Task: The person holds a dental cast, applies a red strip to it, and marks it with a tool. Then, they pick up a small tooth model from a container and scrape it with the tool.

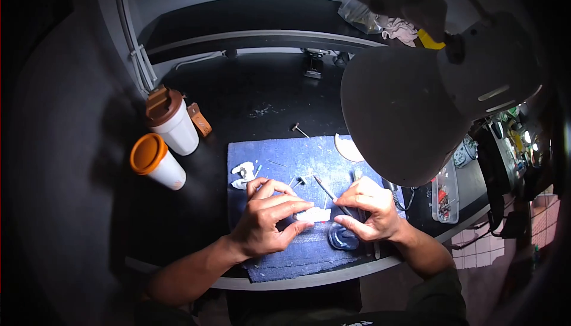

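My left hand (270,216) pinches a small white piece (313,214) between thumb and fingers above the blue cloth (267,266). On the right, my right hand (372,210) has its thumb and fingers closed round a thin pen-like tool (325,188), whose far end points up and left. The tool's lower part is hidden by the fingers. Just below the hands lies a round dark blue item (343,237) with pale marks. White crumpled bits (242,171) and small thin tools rest on the cloth's left part.
A lamp head (398,112) hangs low over the right side. Two cups, one brown-lidded (175,127) and one orange-lidded (157,162), stand at the left. A clear box of small parts (445,198) sits at the right edge. A small hammer-like tool (299,129) lies behind the cloth.
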The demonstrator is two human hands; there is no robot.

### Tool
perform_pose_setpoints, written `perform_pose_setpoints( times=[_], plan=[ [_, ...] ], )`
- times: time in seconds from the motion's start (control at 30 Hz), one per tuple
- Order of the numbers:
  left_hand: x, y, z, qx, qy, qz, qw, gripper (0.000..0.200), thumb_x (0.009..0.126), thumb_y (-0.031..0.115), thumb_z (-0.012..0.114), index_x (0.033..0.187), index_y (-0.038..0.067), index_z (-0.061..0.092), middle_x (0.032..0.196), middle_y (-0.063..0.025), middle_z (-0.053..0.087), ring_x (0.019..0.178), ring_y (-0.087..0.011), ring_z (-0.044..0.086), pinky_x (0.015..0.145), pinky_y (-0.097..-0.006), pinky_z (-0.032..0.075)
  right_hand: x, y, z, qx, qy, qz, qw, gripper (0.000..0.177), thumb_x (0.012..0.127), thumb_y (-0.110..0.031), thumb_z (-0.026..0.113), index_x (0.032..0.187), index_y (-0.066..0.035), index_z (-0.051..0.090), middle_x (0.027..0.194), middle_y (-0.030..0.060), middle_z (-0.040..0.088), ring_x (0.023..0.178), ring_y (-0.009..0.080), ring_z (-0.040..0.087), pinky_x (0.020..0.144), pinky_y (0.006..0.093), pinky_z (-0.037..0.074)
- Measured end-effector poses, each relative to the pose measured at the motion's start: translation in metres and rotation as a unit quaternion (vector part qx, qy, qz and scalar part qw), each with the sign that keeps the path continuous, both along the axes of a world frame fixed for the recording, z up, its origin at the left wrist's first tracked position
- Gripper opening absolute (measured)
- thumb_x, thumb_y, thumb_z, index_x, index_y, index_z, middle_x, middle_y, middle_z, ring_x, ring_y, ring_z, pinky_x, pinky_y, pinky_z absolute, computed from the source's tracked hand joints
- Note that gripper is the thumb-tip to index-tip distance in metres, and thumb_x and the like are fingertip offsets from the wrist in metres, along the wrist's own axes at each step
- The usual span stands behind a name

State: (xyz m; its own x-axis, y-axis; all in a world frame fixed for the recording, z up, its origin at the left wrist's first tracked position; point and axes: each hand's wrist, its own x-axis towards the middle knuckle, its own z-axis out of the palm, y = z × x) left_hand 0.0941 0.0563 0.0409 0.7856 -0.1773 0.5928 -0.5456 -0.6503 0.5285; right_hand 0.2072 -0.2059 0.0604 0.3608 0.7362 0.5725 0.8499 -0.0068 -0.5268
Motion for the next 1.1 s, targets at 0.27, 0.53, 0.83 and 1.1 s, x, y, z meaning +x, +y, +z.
perform_pose_setpoints(
  times=[0.27,0.53,0.83,1.1],
  plan=[
    [-0.006,-0.005,0.006,0.006,0.003,-0.031,0.999,0.035,0.078,0.025,0.096,0.108,0.013,0.084,0.102,-0.0019,0.082,0.103,-0.0206,0.07,0.105,-0.0417,0.038,-0.008,0.0,-0.006,-0.017,0.012,0.05,0.999,0.033,0.076,-0.009,0.093,0.105,0.002,0.08,0.091,0.0133,0.076,0.083,0.0257,0.073,0.075,0.036,0.057],
    [-0.001,0.001,0.008,-0.026,0.014,-0.007,1.0,0.034,0.076,0.022,0.096,0.105,0.011,0.083,0.099,-0.0037,0.081,0.102,-0.0215,0.07,0.103,-0.04,0.041,-0.009,0.0,0.002,0.007,0.027,-0.025,0.999,0.025,0.078,0.001,0.088,0.102,0.003,0.079,0.089,0.0138,0.076,0.08,0.0262,0.073,0.076,0.0364,0.058],
    [0.005,0.008,0.01,-0.113,0.052,0.024,0.992,0.028,0.08,0.011,0.093,0.103,0.003,0.078,0.098,-0.0133,0.08,0.093,-0.0247,0.075,0.092,-0.0366,0.052,0.003,-0.006,-0.016,-0.003,0.044,-0.121,0.992,0.016,0.082,0.004,0.084,0.097,0.002,0.08,0.087,0.0119,0.077,0.08,0.0224,0.072,0.075,0.0335,0.057],
    [0.004,0.005,0.01,-0.083,0.04,0.013,0.996,0.029,0.078,0.008,0.093,0.102,0.003,0.079,0.099,-0.0132,0.081,0.092,-0.024,0.076,0.089,-0.0348,0.053,-0.003,-0.003,-0.008,-0.108,0.045,-0.172,0.978,0.024,0.079,-0.012,0.092,0.099,-0.001,0.083,0.083,0.0082,0.076,0.076,0.0193,0.067,0.071,0.0326,0.054]
  ],
)
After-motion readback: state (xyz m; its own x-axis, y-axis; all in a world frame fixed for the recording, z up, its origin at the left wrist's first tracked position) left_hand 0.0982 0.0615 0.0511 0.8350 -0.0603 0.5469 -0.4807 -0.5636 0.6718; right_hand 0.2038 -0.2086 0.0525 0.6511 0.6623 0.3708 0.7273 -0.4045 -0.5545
